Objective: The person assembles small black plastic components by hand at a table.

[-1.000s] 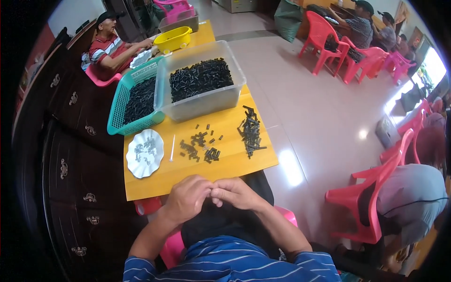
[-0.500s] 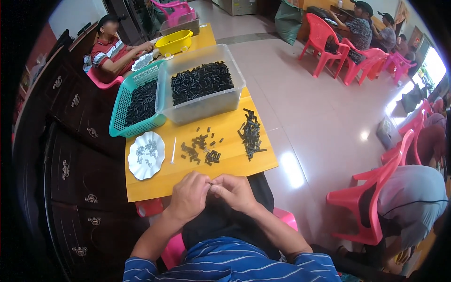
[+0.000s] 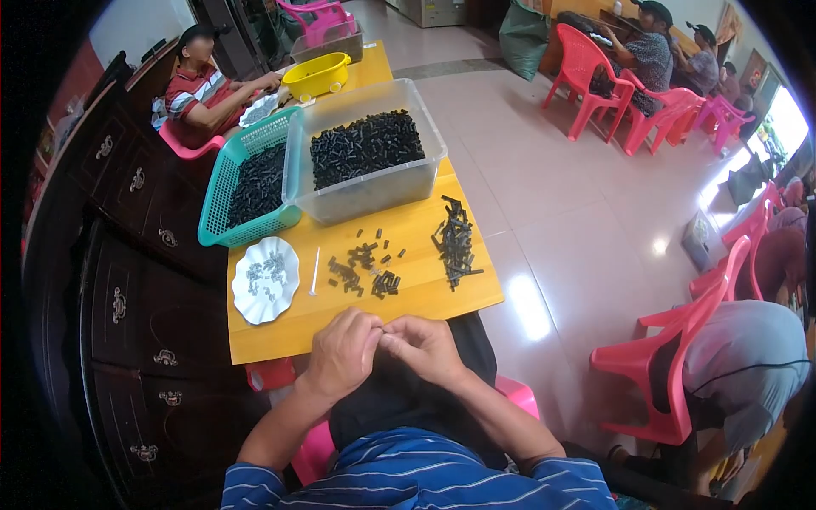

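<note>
Now that left hand (image 3: 344, 350) and right hand (image 3: 427, 350) are overlapping less than a second ago, their fingertips are pinching a small, mostly hidden piece (image 3: 381, 331) by the yellow table's (image 3: 263, 338) near edge; fine handling is apparently continuing.

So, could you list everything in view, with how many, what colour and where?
table: one, yellow, ahead
bin: one, translucent, on the table
basket: one, teal, left of the bin
small pieces: countless, black, in bin and basket
short pieces: many, dark, loose mid-table
longer pieces: one heap, dark, table's right
plate: one, white, table's left
tiny pieces: many, clear, on the plate
stick: one, white, right of the plate
basin: one, yellow, table's far part
cabinets: count unclear, dark brown, left
chairs: several, pinkish red, mostly right
sack: one, green, far floor
other people: several, varied, left and right
left hand: one, bare, near table edge
right hand: one, bare, meeting the left
sleeves: two, blue striped, bottom
</note>
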Available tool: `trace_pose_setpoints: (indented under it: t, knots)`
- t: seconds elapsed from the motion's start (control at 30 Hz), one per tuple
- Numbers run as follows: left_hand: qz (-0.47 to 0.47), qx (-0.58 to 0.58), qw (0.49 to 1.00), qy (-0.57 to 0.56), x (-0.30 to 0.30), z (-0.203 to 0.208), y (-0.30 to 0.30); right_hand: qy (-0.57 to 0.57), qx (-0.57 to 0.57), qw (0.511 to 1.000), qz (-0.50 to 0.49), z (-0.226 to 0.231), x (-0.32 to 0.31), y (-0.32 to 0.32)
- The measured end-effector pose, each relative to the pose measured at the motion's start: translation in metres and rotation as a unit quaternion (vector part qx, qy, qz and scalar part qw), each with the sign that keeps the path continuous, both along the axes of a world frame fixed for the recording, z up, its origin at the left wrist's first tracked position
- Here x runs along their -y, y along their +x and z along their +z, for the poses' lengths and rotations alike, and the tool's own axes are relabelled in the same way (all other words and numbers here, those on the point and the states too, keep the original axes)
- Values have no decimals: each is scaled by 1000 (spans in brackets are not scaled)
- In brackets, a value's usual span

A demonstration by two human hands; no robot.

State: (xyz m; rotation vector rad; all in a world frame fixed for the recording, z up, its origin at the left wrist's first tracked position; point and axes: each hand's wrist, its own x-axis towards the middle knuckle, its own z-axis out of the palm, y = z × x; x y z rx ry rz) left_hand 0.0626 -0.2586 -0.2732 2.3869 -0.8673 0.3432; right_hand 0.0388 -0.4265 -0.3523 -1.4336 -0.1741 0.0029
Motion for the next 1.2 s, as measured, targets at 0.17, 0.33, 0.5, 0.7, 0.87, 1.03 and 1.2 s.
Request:
trace_pose_setpoints:
  t: [0.17, 0.33, 0.5, 0.7, 0.87, 1.03, 1.2]
  knots:
    - [-22, -37, 999, -31, -2, 2, 0, 172, -97, 976, 86, 2, 5, 1]
    - [-12, -99, 992, -77, -1, 3, -5, 280, -144, 941, 127, -1, 9, 5]
    - [-29, -20, 999, -27, 4, 3, -4, 286, -147, 937, 135, 8, 6, 4]
    - [-15, 36, 999, -16, 5, -6, 1, 274, -143, 943, 124, 7, 5, 4]
    - [-36, 42, 998, -18, 9, -3, 4, 273, -131, 946, 114, 3, 7, 4]
    - [-49, 73, 996, 0, 5, -3, 6, 275, -140, 944, 116, 0, 5, 5]
    - [-57, 70, 996, -5, 1, -5, 7, 278, -150, 941, 123, -1, 5, 4]
